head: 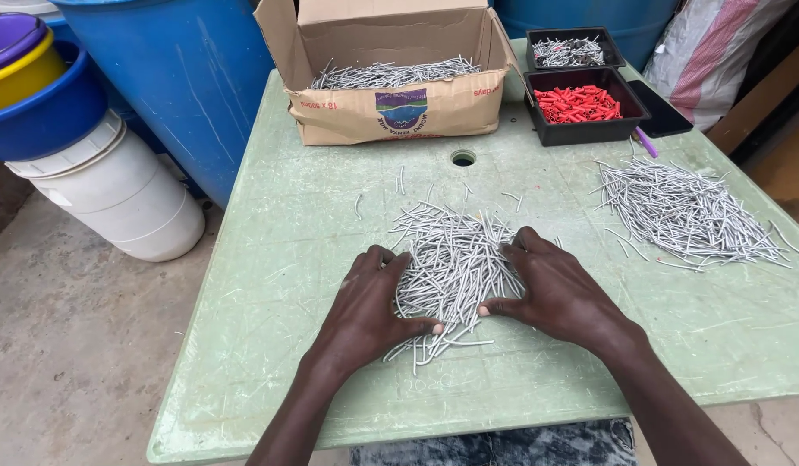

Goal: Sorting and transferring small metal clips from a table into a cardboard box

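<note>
We cup left hand (pixel 365 302) and right hand (pixel 559 289) round nail pile (pixel 451 267), fingers spread, flat against its sides, thumbs under near edge | step: gathering | next likely calls for squeezing inward evenly | beyond fingertips: loose nails (pixel 688 211), cardboard box (pixel 391 103), tray of red plugs (pixel 581 108).

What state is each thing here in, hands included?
left hand: open, cupping the centre nail pile
right hand: open, cupping the same pile
centre nail pile: heaped between both hands
right nail pile: spread loose, untouched
cardboard box: flaps open, nails inside
near black tray: holds red plugs
far black tray: holds nails
</note>
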